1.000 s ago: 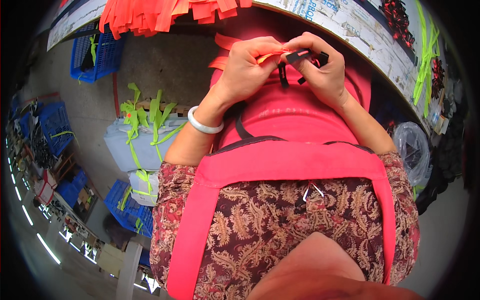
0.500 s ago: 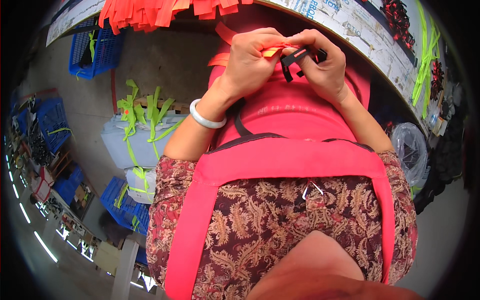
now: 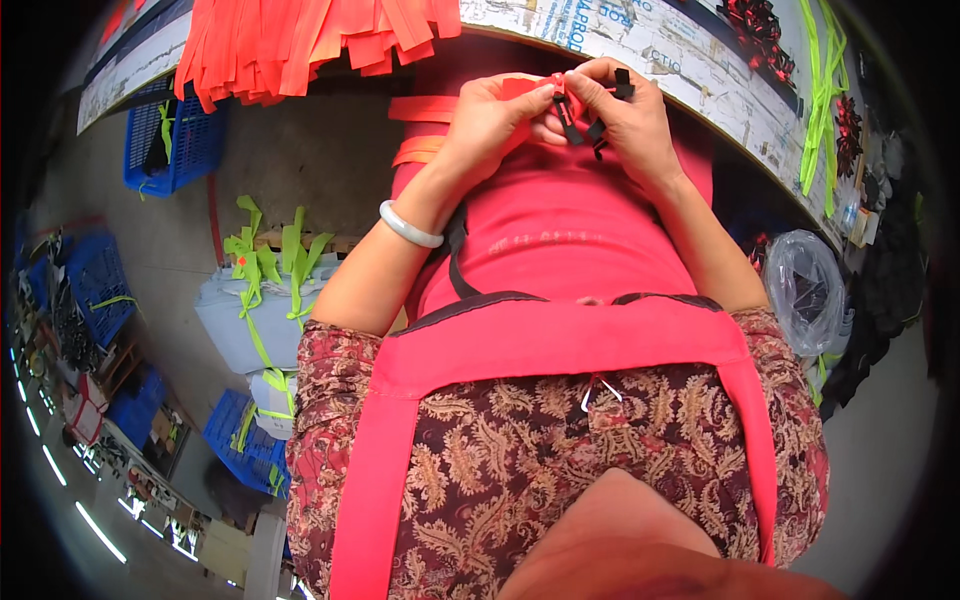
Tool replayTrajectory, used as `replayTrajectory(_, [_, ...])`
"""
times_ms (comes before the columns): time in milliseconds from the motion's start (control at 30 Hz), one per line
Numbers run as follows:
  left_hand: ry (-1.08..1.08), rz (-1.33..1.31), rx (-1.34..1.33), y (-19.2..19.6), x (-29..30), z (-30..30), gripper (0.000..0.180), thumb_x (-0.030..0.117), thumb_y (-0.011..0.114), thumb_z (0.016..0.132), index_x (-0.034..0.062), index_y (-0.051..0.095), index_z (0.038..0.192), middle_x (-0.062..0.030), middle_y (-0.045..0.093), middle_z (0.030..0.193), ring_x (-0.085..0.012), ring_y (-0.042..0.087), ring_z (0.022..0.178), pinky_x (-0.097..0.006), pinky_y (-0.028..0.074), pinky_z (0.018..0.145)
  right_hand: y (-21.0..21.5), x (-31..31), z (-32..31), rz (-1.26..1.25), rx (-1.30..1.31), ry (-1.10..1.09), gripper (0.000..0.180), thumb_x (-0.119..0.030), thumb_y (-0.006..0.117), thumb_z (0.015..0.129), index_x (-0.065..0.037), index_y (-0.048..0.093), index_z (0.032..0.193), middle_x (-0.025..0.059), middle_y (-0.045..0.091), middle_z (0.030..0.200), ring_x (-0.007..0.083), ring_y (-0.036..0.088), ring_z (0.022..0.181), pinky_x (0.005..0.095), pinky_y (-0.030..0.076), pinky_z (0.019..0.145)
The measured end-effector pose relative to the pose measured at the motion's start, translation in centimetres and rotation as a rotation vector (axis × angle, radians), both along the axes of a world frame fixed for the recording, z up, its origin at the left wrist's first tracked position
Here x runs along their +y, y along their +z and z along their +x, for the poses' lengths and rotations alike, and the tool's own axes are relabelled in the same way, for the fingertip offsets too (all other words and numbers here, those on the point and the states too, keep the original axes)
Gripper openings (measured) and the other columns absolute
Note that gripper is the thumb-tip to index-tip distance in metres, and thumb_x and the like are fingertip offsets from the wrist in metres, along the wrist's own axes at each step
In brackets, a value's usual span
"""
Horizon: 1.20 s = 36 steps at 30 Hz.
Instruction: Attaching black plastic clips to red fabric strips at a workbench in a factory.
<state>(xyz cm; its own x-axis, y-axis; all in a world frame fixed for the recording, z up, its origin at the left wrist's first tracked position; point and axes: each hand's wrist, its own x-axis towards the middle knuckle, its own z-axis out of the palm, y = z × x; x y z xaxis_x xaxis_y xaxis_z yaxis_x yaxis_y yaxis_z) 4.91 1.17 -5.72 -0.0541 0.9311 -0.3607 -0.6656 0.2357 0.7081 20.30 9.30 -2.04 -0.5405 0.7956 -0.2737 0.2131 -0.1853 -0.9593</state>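
Note:
Above my lap, both hands are close together and pinched at the fingertips. My left hand (image 3: 488,122) holds an orange-red webbing strap (image 3: 420,108), whose loose lengths stick out to the left behind the wrist. My right hand (image 3: 640,125) grips several short black strips (image 3: 624,80) that poke out between its fingers. Between the fingertips sits a small red and black piece (image 3: 565,115); whether it is joined to the orange strap I cannot tell. Behind the hands spreads my pink-red apron (image 3: 570,230).
Orange-red straps (image 3: 310,45) hang over the edge of the worktable (image 3: 690,70) ahead. On it at right lie yellow-green strips (image 3: 822,100) and dark red-black bundles (image 3: 755,35). Blue crates (image 3: 190,150) and grey-blue stacks tied with green strips (image 3: 225,310) stand left; a clear plastic bag (image 3: 803,290) sits right.
The left fingers have shifted from a closed fist to a pinch at the red and black piece. The orange strap end seen between the hands is now hidden. The view has shifted slightly.

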Motion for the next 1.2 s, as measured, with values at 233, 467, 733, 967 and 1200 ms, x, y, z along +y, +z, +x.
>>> replayTrajectory(233, [-0.148, -0.165, -0.452, -2.7, 4.5, 2.4, 0.025, 0.012, 0.041, 0.100, -0.0046, 0.048, 0.116, -0.0115, 0.057, 0.096, -0.0149, 0.057, 0.077, -0.025, 0.052, 0.062, -2.8, 2.9, 1.2, 0.448, -0.182, -0.037, 0.016, -0.016, 0.063, 0.089, 0.001, 0.065, 0.087, 0.0034, 0.062, 0.068, 0.0069, 0.056, 0.063, 0.0242, 0.046, 0.060])
replayTrajectory(467, [-0.203, -0.166, -0.832, -5.0, 4.9, 1.9, 0.024, 0.013, 0.038, 0.100, -0.0037, 0.051, 0.110, -0.0113, 0.058, 0.092, -0.0153, 0.056, 0.071, -0.025, 0.051, 0.061, -2.1, 2.5, 0.5, 0.600, -0.312, -0.073, 0.018, -0.018, 0.064, 0.086, -0.001, 0.064, 0.082, 0.0074, 0.059, 0.060, 0.0124, 0.056, 0.054, 0.0280, 0.046, 0.054])
replayTrajectory(733, [-0.148, -0.115, -0.861, -5.0, 4.4, 1.9, 0.021, 0.011, 0.041, 0.098, -0.0035, 0.053, 0.105, -0.0094, 0.058, 0.087, -0.0151, 0.055, 0.068, -0.024, 0.049, 0.058, -1.4, 2.0, -0.4, 0.569, -0.426, -0.045, 0.017, -0.017, 0.064, 0.088, 0.000, 0.063, 0.086, 0.0041, 0.060, 0.066, 0.0071, 0.053, 0.061, 0.0242, 0.045, 0.057])
replayTrajectory(967, [-0.030, -0.235, -0.985, -3.7, 5.4, 2.5, 0.011, 0.004, 0.045, 0.095, -0.0020, 0.048, 0.103, -0.0101, 0.055, 0.084, -0.0139, 0.051, 0.064, -0.022, 0.047, 0.055, -3.8, 3.7, -0.7, 0.683, -0.350, -0.111, 0.019, -0.022, 0.065, 0.088, -0.003, 0.062, 0.089, 0.0013, 0.057, 0.066, 0.0084, 0.051, 0.057, 0.0255, 0.043, 0.054])
replayTrajectory(1200, [-0.103, -0.258, -0.826, -3.9, 4.5, 1.7, 0.011, 0.007, 0.045, 0.096, -0.0004, 0.050, 0.103, -0.0068, 0.056, 0.086, -0.0092, 0.049, 0.064, -0.018, 0.041, 0.050, -2.3, 3.9, 0.9, 0.414, -0.291, 0.045, 0.023, -0.023, 0.066, 0.084, 0.000, 0.065, 0.083, 0.0072, 0.065, 0.068, 0.0106, 0.061, 0.064, 0.0268, 0.050, 0.062])
